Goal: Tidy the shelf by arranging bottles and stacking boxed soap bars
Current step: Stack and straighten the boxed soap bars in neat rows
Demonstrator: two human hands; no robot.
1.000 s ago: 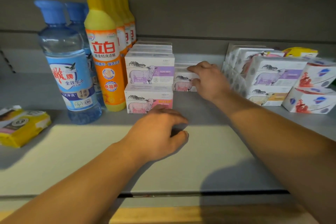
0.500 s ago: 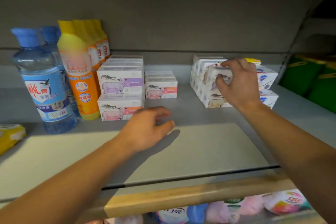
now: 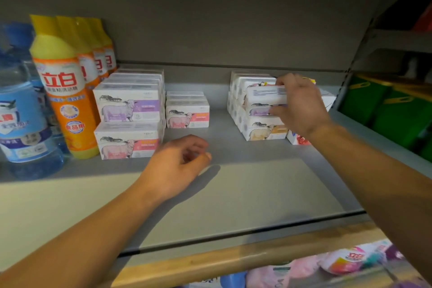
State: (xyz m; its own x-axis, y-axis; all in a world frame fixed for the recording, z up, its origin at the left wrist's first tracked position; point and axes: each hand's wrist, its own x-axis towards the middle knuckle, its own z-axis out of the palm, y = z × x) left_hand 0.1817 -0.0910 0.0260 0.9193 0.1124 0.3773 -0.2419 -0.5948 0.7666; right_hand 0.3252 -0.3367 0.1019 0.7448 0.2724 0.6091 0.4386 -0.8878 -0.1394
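Note:
My right hand (image 3: pixel 299 105) grips a white soap box with a purple sheep label (image 3: pixel 264 100) on top of the right-hand stack of soap boxes (image 3: pixel 261 128). My left hand (image 3: pixel 177 166) hovers just above the grey shelf (image 3: pixel 245 184) with fingers loosely curled, holding nothing. A two-high stack of sheep soap boxes (image 3: pixel 128 121) stands left of centre, and a single low row of pink-label boxes (image 3: pixel 187 114) sits beside it. Orange dish-soap bottles (image 3: pixel 65 91) stand in a row at the left, next to blue clear bottles (image 3: pixel 21 110).
Red-and-white soap boxes (image 3: pixel 299 139) lie at the far right, partly hidden behind my right wrist. Green packages (image 3: pixel 392 110) fill the neighbouring shelf bay. A wooden front rail (image 3: pixel 233 262) edges the shelf, with colourful pouches (image 3: pixel 350 259) on the level below.
My right hand left the middle pink-label boxes, went right to the right-hand stack and took hold of its top purple-label box. The camera turned right. My left hand barely moved.

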